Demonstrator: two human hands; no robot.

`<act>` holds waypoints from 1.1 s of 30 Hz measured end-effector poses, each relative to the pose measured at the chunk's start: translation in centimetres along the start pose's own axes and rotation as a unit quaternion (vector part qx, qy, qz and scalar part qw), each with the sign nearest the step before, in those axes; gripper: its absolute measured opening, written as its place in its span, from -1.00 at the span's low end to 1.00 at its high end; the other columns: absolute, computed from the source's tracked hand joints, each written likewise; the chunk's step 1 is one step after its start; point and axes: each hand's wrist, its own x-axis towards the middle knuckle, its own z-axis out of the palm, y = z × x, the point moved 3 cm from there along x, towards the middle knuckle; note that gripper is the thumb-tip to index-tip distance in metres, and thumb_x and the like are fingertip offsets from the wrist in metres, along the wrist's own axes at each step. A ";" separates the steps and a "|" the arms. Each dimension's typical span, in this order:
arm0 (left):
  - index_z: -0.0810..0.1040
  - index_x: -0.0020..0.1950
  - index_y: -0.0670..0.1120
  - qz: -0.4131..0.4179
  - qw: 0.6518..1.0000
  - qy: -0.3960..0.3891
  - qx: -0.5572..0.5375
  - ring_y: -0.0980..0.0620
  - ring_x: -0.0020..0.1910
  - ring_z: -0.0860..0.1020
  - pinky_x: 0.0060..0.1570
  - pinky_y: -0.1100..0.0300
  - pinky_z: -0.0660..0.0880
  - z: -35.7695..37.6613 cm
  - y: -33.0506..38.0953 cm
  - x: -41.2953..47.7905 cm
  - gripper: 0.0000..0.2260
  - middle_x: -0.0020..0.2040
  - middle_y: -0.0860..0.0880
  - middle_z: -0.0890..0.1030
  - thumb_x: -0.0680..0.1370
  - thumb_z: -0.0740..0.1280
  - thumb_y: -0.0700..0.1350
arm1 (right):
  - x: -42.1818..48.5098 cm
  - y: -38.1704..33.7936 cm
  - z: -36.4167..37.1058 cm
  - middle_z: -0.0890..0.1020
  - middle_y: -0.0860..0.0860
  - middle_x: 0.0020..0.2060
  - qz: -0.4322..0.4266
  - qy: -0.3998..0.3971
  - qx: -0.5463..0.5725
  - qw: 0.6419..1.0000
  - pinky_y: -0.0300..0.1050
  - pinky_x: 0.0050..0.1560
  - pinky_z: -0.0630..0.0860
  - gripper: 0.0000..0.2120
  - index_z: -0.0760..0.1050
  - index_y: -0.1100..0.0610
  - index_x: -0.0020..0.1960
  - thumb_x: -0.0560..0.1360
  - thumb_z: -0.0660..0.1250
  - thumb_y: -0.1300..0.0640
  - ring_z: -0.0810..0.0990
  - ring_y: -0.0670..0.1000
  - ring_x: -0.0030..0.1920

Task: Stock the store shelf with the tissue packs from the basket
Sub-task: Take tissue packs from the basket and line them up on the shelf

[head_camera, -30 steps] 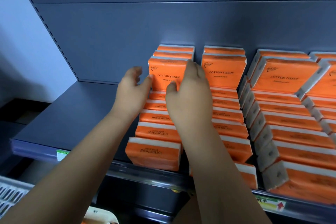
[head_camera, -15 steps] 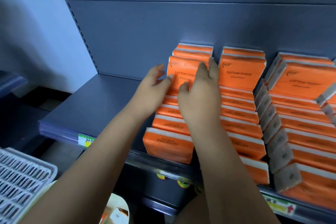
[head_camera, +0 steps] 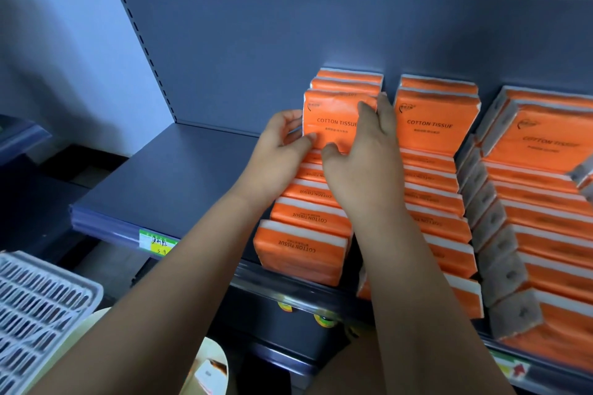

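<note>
You are still gripping the far tissue pack (head_camera: 333, 119) between your left hand (head_camera: 279, 151) and right hand (head_camera: 362, 167), left thumb now sliding onto its face, nearly seating it.

1. At your left stands a pale wall (head_camera: 64, 42), plain and in shade.
2. Low and left of centre you have a green and yellow price tag (head_camera: 157, 242); its handwritten marks are too blurred to read.
3. At lower right a second tag (head_camera: 513, 370) shows a red arrow.
4. In the dark space below you can make out two round yellow caps (head_camera: 322, 319), side by side.
5. At the bottom edge a beige object (head_camera: 218, 351) shows, with a small white item (head_camera: 208, 375) against it; you cannot tell what either is.
</note>
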 end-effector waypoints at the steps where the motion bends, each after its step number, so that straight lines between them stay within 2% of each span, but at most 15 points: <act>1: 0.47 0.37 -0.21 0.000 1.000 0.004 -0.004 0.10 0.24 0.65 0.28 0.17 0.55 -0.1 -0.1 0.1 -0.72 0.28 -0.07 0.66 0.65 0.30 -0.34 | -0.1 -0.1 -0.1 0.12 0.06 0.66 0.001 0.000 0.010 1.000 -0.19 0.46 0.30 -0.34 0.29 0.16 0.57 0.51 0.39 0.10 0.21 0.02 0.58; 2: 0.48 0.36 -0.20 -0.002 1.000 0.005 -0.007 0.09 0.24 0.65 0.28 0.15 0.56 -0.2 -0.2 0.2 -0.72 0.27 -0.07 0.66 0.65 0.30 -0.33 | -0.1 -0.1 -0.2 0.14 0.05 0.65 0.004 0.000 0.022 1.000 -0.31 0.35 0.26 -0.36 0.31 0.15 0.56 0.52 0.40 0.11 0.22 -0.02 0.55; 4: 0.50 0.33 -0.17 -0.006 1.000 0.009 -0.019 0.06 0.24 0.65 0.30 0.09 0.56 -0.4 -0.4 0.5 -0.73 0.26 -0.07 0.67 0.63 0.32 -0.30 | -0.1 -0.1 -0.4 0.18 0.01 0.64 0.009 0.008 0.047 0.999 -0.40 0.23 0.18 -0.39 0.34 0.14 0.54 0.52 0.40 0.11 0.25 -0.04 0.54; 7: 0.50 0.33 -0.18 -0.013 0.999 0.003 -0.028 0.03 0.26 0.65 0.34 0.00 0.54 -0.5 -0.8 0.8 -0.72 0.28 -0.07 0.67 0.62 0.33 -0.26 | 0.1 0.0 -0.4 0.18 -0.01 0.63 0.011 0.006 0.068 0.998 -0.39 0.27 0.19 -0.37 0.32 0.13 0.55 0.51 0.40 0.12 0.24 -0.05 0.56; 9: 0.47 0.34 -0.22 -0.020 0.999 -0.010 -0.031 0.03 0.27 0.65 0.35 0.02 0.55 -0.5 -0.8 0.8 -0.73 0.29 -0.09 0.66 0.64 0.31 -0.29 | -0.1 0.0 -0.3 0.14 0.00 0.65 0.010 -0.007 0.050 0.999 -0.30 0.38 0.25 -0.33 0.28 0.12 0.58 0.52 0.40 0.10 0.20 -0.01 0.60; 10: 0.47 0.35 -0.23 -0.023 0.999 -0.010 -0.028 0.04 0.27 0.64 0.36 0.04 0.54 -0.5 -0.8 0.6 -0.74 0.29 -0.09 0.66 0.66 0.31 -0.28 | -0.3 0.1 -0.3 0.12 0.01 0.66 0.008 -0.011 0.029 0.999 -0.18 0.48 0.28 -0.32 0.27 0.12 0.59 0.52 0.39 0.08 0.17 0.02 0.62; 12: 0.49 0.39 -0.18 -0.023 1.000 0.008 0.001 0.07 0.32 0.60 0.43 0.02 0.47 -0.9 -0.5 0.5 -0.71 0.33 -0.05 0.63 0.67 0.34 -0.17 | -0.7 -0.3 -0.4 0.13 0.08 0.66 -0.011 0.000 -0.021 1.000 0.07 0.58 0.25 -0.33 0.28 0.15 0.59 0.54 0.38 0.05 0.15 0.12 0.64; 15: 0.45 0.50 -0.07 0.005 0.992 0.060 0.111 0.13 0.44 0.46 0.50 0.07 0.37 -2.6 0.2 -1.2 -0.57 0.45 0.04 0.52 0.65 0.33 0.04 | -2.0 -2.1 -0.4 0.24 0.14 0.62 -0.058 0.033 -0.049 0.997 0.18 0.57 0.23 -0.39 0.37 0.19 0.54 0.54 0.34 0.00 0.20 0.19 0.62; 18: 0.37 0.56 -0.03 0.063 0.949 0.105 0.292 0.07 0.56 0.33 0.49 0.13 0.29 -5.5 1.1 -5.7 -0.52 0.54 0.04 0.44 0.69 0.22 0.15 | -4.2 -5.1 0.7 0.30 0.11 0.60 -0.119 0.007 -0.010 0.993 0.17 0.57 0.25 -0.44 0.41 0.18 0.52 0.58 0.29 -0.04 0.23 0.16 0.61; 21: 0.32 0.60 -0.12 0.071 0.880 0.153 0.445 -0.12 0.64 0.20 0.58 -0.05 0.18 -9.6 -0.1 -11.7 -0.42 0.62 -0.09 0.34 0.67 0.09 0.18 | -7.7 -8.6 2.9 0.32 0.11 0.59 -0.199 -0.073 0.031 0.977 0.16 0.56 0.24 -0.45 0.40 0.19 0.54 0.63 0.20 -0.06 0.24 0.16 0.61; 24: 0.31 0.61 -0.19 -0.009 0.837 0.206 0.508 -0.22 0.65 0.18 0.59 -0.16 0.17 -14.6 -3.1 -18.9 -0.37 0.62 -0.15 0.32 0.64 0.08 0.18 | -12.5 -12.1 6.2 0.37 0.12 0.56 -0.273 -0.170 0.042 0.946 0.18 0.53 0.28 -0.45 0.39 0.18 0.54 0.65 0.19 -0.09 0.28 0.16 0.59; 26: 0.31 0.60 -0.19 -0.045 0.817 0.215 0.533 -0.24 0.64 0.18 0.58 -0.18 0.19 -16.6 -4.9 -22.3 -0.35 0.61 -0.16 0.33 0.66 0.07 0.22 | -14.7 -13.0 8.1 0.43 0.15 0.52 -0.301 -0.217 0.039 0.928 0.19 0.49 0.34 -0.46 0.42 0.20 0.51 0.64 0.20 -0.08 0.34 0.20 0.55; 29: 0.31 0.60 -0.19 -0.146 0.778 0.222 0.569 -0.24 0.64 0.18 0.59 -0.17 0.18 -20.4 -8.4 -28.1 -0.35 0.61 -0.17 0.33 0.67 0.05 0.24 | -19.1 -14.6 11.8 0.47 0.16 0.48 -0.344 -0.288 0.032 0.893 0.16 0.44 0.38 -0.46 0.44 0.20 0.48 0.62 0.20 -0.10 0.41 0.21 0.49; 33: 0.32 0.59 -0.20 -0.239 0.756 0.226 0.567 -0.26 0.64 0.17 0.59 -0.19 0.18 -23.2 -13.4 -33.9 -0.36 0.61 -0.21 0.33 0.68 0.08 0.22 | -24.7 -14.5 17.0 0.49 0.15 0.42 -0.383 -0.378 -0.013 0.842 0.14 0.41 0.40 -0.52 0.46 0.20 0.43 0.62 0.26 -0.06 0.45 0.20 0.41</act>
